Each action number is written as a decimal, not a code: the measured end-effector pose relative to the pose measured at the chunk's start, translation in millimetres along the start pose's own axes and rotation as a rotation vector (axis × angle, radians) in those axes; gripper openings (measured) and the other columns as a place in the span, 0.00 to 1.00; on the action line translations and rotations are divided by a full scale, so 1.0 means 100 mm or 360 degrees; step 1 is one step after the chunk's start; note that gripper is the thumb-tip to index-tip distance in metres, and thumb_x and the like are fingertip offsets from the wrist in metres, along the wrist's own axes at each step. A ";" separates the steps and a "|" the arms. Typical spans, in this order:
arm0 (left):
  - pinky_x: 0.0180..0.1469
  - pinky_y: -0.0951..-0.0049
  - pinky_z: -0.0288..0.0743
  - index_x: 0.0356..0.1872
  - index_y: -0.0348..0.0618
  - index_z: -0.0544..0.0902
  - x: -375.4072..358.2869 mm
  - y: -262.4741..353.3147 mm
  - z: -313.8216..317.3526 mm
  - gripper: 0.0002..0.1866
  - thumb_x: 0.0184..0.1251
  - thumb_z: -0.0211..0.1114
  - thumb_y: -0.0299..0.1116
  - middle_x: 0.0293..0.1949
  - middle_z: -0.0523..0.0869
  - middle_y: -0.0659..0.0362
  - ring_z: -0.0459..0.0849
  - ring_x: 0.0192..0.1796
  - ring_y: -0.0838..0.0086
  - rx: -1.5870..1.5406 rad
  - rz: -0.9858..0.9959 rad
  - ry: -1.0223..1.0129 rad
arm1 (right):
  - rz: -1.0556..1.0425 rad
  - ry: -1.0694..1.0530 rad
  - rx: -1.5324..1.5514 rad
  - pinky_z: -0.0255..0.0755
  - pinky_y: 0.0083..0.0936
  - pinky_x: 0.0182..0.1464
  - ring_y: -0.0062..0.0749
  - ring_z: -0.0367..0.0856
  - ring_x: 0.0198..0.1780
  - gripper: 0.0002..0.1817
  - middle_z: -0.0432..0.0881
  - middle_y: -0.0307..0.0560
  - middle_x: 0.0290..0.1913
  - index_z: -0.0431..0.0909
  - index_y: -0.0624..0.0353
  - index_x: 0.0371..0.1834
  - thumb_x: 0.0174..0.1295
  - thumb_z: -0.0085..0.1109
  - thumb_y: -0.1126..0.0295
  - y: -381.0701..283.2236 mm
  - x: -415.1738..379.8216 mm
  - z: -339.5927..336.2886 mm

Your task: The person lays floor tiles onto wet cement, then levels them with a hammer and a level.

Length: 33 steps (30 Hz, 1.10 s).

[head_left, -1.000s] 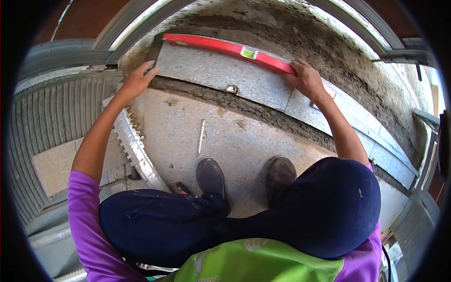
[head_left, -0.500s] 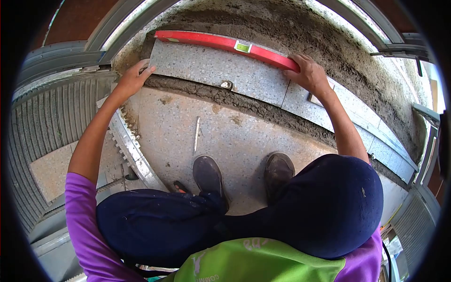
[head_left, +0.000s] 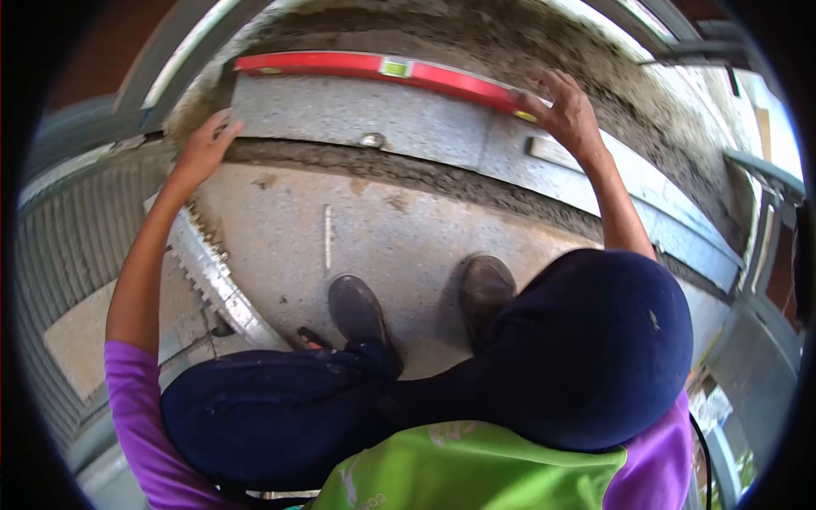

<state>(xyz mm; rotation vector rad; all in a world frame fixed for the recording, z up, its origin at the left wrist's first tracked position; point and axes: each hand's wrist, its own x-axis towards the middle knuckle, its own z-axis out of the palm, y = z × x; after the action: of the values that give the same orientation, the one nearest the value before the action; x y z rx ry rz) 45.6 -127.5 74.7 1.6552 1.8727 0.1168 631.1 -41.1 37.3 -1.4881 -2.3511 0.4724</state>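
Note:
A red spirit level (head_left: 323,64) with a yellow-green vial lies along the far edge of a grey speckled slab (head_left: 340,106). My right hand (head_left: 568,110) is at the level's right end, its fingers apart; whether a fingertip touches the level is hard to tell. Beside the slab's left end is my left hand (head_left: 206,149), thumb and fingers apart and nothing held. A small round metal piece (head_left: 371,140) sits at the slab's near edge.
Wet mortar (head_left: 408,178) runs along the slab's near side, with more beyond it. Paving (head_left: 280,200) under my shoes bears a thin white stick (head_left: 328,238). A toothed metal strip (head_left: 223,285) lies left. Metal frames border both sides.
The view has shifted, so most things appear further left. My right hand has loosened its grip on the level's right end, and its fingers have spread. My left hand remains by the slab's left end.

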 end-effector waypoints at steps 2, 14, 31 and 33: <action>0.68 0.64 0.70 0.68 0.35 0.75 0.00 0.01 0.07 0.33 0.75 0.62 0.54 0.63 0.82 0.42 0.81 0.66 0.54 0.0080 0.0043 0.0049 | 0.0049 0.0033 0.0051 0.77 0.42 0.57 0.50 0.83 0.56 0.28 0.85 0.54 0.54 0.82 0.59 0.57 0.65 0.67 0.48 0.20 -0.25 -0.24; 0.71 0.66 0.65 0.69 0.38 0.76 0.20 0.44 0.14 0.29 0.78 0.58 0.50 0.66 0.80 0.44 0.77 0.69 0.57 0.0426 0.0189 -0.0127 | 0.1175 0.0133 0.0002 0.79 0.36 0.48 0.46 0.87 0.44 0.20 0.88 0.57 0.44 0.87 0.63 0.46 0.70 0.62 0.54 0.66 -2.86 -1.43; 0.70 0.67 0.67 0.69 0.38 0.75 0.09 0.73 0.13 0.28 0.76 0.62 0.45 0.65 0.81 0.44 0.79 0.68 0.57 0.0405 0.0268 -0.0160 | 0.1496 -0.0549 0.0456 0.76 0.49 0.49 0.59 0.83 0.48 0.20 0.83 0.62 0.46 0.75 0.60 0.48 0.63 0.64 0.56 -0.84 -4.28 -0.32; 0.70 0.66 0.67 0.69 0.38 0.75 0.01 0.87 0.13 0.29 0.75 0.63 0.46 0.65 0.81 0.44 0.79 0.68 0.56 0.0416 0.0270 -0.0128 | 0.1529 -0.0390 0.0495 0.76 0.47 0.49 0.58 0.83 0.47 0.26 0.84 0.60 0.46 0.79 0.58 0.55 0.56 0.68 0.55 -0.73 -4.40 -0.10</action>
<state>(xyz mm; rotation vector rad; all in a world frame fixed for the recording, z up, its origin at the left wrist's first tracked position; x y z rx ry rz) 127.0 -112.8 104.0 1.9640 1.7438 -0.1282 755.9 -469.8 39.2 -2.4049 -1.4345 1.2223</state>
